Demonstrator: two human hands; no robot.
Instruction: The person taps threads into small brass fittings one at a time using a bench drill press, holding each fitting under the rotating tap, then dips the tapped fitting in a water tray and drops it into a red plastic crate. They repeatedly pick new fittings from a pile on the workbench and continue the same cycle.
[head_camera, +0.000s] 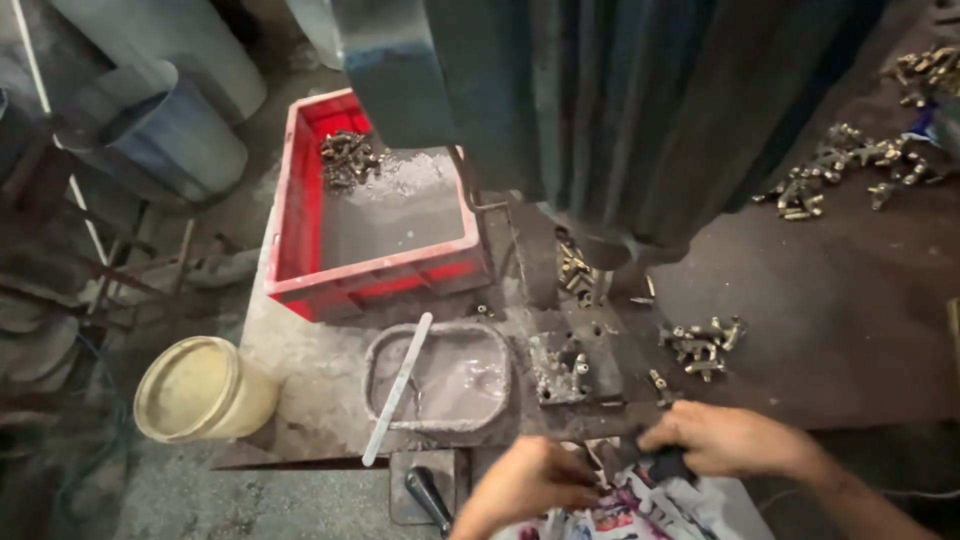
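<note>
Metal workshop: grimy steel bench (850, 330) under a large dark machine (620, 110), heaps of small brass fittings (705, 345) near its right edge, a red crate (300, 200) of fittings and grey swarf at its back-left corner, a dirty bucket (200, 390) on the floor.

Crowded bench, tight spots near the hands

The big dark machine (620, 110) blocks the middle and back. The red crate (300, 200) fills the left side, and the grey tray (440, 425) with a flat stick (398, 388) sits near the left hand (525, 485). Small brass parts (703, 345) lie by the right hand (725, 440). The dark tabletop (850, 320) on the right has open room.
</note>
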